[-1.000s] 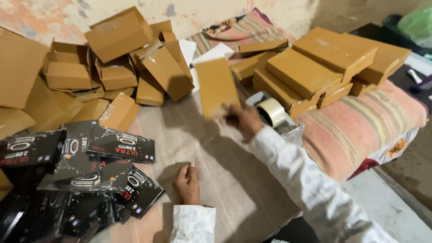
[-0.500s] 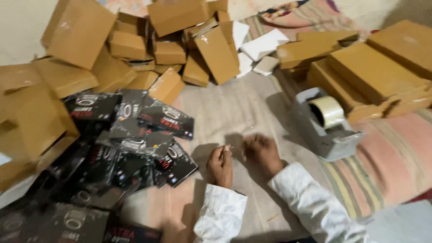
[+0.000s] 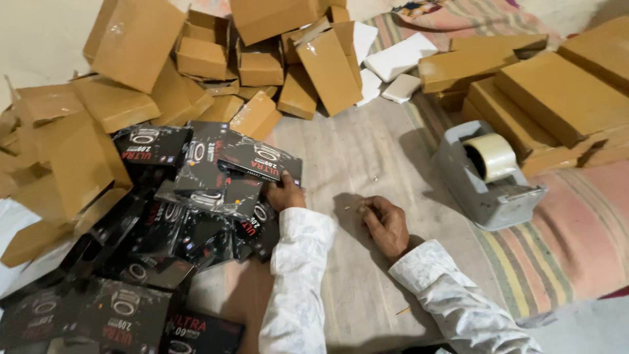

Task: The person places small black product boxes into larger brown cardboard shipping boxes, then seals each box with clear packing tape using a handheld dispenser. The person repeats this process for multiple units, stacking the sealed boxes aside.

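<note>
Hands of one person, both in white patterned sleeves, come in from the lower middle of the frame. The left hand point(image 3: 285, 193) lies at the centre, its fingers on the lower edge of a flat black packet point(image 3: 259, 159) that sits on top of a heap of black packets point(image 3: 151, 242) filling the lower left of the frame; the thumb side is hidden, so I cannot tell whether the grip is closed on the packet or only pressing it. The right hand point(image 3: 386, 224) rests a little right of centre on the grey cloth point(image 3: 367, 151) that covers the floor, the fingers curled in loosely, and nothing can be seen inside them; a tiny scrap lies just beside the fingertips. Between the two hands the cloth is bare. A grey tape dispenser point(image 3: 485, 177) with a roll of pale tape stands at the right, near the right hand but apart from it, on the edge of a striped mat point(image 3: 563, 249). Brown cardboard boxes point(image 3: 262, 65) are piled across the upper left and top, and flat brown boxes point(image 3: 557, 92) are stacked at the upper right. Some white packets point(image 3: 396, 59) lie among them at the top.
</note>
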